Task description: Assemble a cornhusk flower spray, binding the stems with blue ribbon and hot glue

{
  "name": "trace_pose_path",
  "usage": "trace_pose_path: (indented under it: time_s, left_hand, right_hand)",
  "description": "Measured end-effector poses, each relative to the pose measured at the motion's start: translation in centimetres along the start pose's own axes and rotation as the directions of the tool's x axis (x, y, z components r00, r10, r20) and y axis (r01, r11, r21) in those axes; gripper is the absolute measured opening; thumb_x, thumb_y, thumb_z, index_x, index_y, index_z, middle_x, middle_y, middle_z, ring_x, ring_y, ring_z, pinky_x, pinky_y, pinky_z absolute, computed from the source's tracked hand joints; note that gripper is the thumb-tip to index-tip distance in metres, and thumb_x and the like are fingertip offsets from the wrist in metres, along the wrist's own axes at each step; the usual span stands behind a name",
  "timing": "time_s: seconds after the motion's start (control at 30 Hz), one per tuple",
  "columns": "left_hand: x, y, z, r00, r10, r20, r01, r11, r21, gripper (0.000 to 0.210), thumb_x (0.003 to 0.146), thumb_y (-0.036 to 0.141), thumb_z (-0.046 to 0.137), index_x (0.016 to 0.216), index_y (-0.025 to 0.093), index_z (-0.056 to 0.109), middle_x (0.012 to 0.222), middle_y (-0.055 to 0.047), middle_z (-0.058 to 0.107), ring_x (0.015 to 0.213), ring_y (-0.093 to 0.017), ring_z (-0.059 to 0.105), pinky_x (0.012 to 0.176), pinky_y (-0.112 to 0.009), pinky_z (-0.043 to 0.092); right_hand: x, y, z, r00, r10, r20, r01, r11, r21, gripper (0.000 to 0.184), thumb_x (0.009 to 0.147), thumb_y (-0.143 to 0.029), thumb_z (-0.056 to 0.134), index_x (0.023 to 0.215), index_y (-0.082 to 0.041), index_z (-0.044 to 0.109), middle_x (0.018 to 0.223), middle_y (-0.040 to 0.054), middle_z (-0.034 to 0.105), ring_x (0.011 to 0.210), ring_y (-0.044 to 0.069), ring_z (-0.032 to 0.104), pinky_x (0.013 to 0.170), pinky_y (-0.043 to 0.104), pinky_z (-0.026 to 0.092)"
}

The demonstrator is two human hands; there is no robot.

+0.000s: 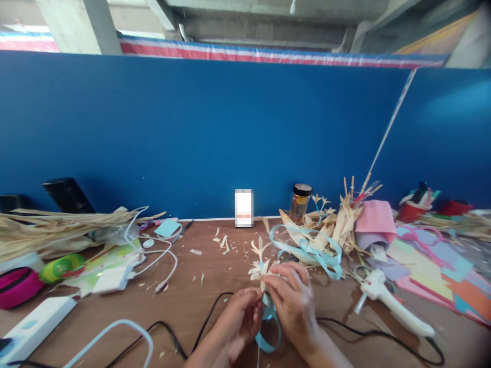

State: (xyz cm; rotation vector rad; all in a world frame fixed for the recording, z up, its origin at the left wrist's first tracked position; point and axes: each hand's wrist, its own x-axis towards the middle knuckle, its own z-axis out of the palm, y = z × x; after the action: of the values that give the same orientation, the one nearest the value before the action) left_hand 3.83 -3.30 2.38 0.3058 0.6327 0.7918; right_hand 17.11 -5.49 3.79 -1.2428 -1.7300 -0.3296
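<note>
A pale flower (256, 271) made of dried husk strips, with light blue at its centre, stands upright at the middle front of the table. My left hand (242, 316) pinches it low down from the left, fingers curled. From the right, my right hand (293, 301) closes thumb and fingers on the same flower's base. Beneath my fingers hangs a loop of light blue ribbon (276, 337), and a thin thread drops beside it. The exact spot where the fingertips meet is partly hidden.
To the right lie a white glue gun (395, 304), coloured paper (433, 286), loose blue ribbon (333, 266) and a husk bundle (343, 222). A lidded jar (300, 202) stands behind. At left are a power strip (36, 332), white cables and dried husks (57, 230). A blue partition (230, 128) rises behind.
</note>
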Motion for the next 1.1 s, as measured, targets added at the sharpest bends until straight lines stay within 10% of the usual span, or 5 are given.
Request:
trace_pose_path:
  time_s: [0.57,0.77,1.1]
  left_hand:
    - [0.0,0.0,0.1,1.0,0.022,0.011,-0.023,0.996,0.09,0.014,0.059,0.012,0.07,0.055,0.01,0.057,0.041,0.004,0.047,0.033,-0.002,0.041,0.035,-0.01,0.034]
    - [0.3,0.4,-0.4,0.988,0.128,0.092,-0.138,0.984,0.112,0.014,0.064,0.017,0.069,0.059,0.011,0.057,0.047,0.004,0.045,0.038,-0.002,0.04,0.039,-0.011,0.034]
    - [-0.6,0.2,0.7,0.983,0.165,0.083,-0.182,0.948,0.26,0.016,0.063,0.024,0.071,0.068,0.012,0.061,0.054,0.004,0.047,0.045,-0.003,0.039,0.043,-0.013,0.031]
  right_hand:
    - [0.4,-0.2,-0.3,0.999,-0.02,0.03,0.021,1.0,-0.023,0.023,0.076,-0.009,0.052,0.083,-0.027,0.065,0.092,0.0034,0.058,0.094,0.02,0.049,0.08,0.036,0.042]
    - [0.1,0.3,0.2,0.975,0.193,-0.106,-0.179,0.975,0.131,0.027,0.079,-0.015,0.049,0.105,-0.02,0.054,0.102,0.0085,0.053,0.099,0.022,0.048,0.085,0.042,0.04]
    - [0.2,0.5,0.5,0.937,0.349,-0.02,-0.336,0.915,0.222,0.017,0.075,-0.021,0.057,0.091,-0.019,0.057,0.101,0.0083,0.053,0.098,0.022,0.047,0.085,0.04,0.04]
